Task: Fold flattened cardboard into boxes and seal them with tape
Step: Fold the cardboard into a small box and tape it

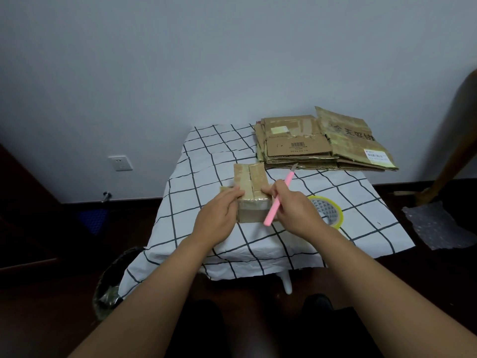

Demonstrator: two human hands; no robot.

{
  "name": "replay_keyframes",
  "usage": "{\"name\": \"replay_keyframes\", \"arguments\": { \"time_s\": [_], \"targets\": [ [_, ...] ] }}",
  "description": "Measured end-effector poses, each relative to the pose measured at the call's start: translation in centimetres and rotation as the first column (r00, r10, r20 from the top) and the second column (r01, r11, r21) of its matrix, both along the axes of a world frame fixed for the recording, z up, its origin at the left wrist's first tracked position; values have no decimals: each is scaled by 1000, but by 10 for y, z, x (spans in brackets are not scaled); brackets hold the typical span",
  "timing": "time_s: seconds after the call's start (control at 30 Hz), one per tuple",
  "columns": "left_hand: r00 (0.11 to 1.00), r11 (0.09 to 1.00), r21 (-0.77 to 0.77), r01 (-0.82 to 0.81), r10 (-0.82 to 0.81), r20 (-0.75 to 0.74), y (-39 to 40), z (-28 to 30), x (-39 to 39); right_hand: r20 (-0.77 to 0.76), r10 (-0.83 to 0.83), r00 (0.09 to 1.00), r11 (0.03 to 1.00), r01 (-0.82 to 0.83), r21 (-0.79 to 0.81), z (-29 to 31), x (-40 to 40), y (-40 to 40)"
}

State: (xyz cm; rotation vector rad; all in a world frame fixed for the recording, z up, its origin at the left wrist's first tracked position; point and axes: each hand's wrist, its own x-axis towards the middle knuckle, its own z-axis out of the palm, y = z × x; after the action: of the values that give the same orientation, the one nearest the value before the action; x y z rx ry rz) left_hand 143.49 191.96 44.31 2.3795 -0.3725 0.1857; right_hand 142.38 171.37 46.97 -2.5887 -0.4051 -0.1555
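Head view, only one. Small cardboard box [251,202] sits mid-surface on the checked cloth [206,156], right between my hands, top flaps standing up and leaning away from me. Long axis of the flaps runs away from me toward the wall, seam gap down the middle.

My left hand [218,218] is on the box's left side, fingers curled over the left flap and top edge, gripping it. My right hand [294,210] touches the box's right top corner with its fingertips while pinching a pink craft knife [280,195]; the blade tip points up and away, toward the flat stack. So right is clamped on the knife, left clamped on the box.

Key relation: the yellow-rimmed tape roll [326,210] lies flat just right of my right hand, partly hidden behind it, so the right hand is nearer. Judgement: flaps need pressing shut, then tape; the knife has to go down or shift in the grip first.

Flattened cardboard stack [322,140] is at the far right corner, well apart from the box. Open cloth is left of and beyond the box; near edge of the surface is close to my wrists, little room there. Waste bin [111,280] on the floor, lower left.
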Motion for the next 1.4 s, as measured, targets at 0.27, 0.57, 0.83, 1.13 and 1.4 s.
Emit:
{"name": "replay_keyframes", "arguments": {
  "time_s": [0.27,0.57,0.83,1.13,1.4],
  "targets": [
    [997,996,56,64,-66,32,14,-2,11,-50,37,998,999,-38,-8,6,6,-7],
    [994,995,34,98,-100,55,18,-7,13,-62,44,997,999,-43,23,6,5,-8],
    [992,976,-199,88,-104,-71,14,-6,12,-67,32,997,999,-30,35,7,7,-9],
    [996,969,-246,36,-55,-68,8,-13,16,-62,28,998,998,-24,53,6,7,-8],
    [988,999,37,20,-25,152,3,-19,13,-37,-23,999,998,25,61,-1,5,-3]
  ]
}}
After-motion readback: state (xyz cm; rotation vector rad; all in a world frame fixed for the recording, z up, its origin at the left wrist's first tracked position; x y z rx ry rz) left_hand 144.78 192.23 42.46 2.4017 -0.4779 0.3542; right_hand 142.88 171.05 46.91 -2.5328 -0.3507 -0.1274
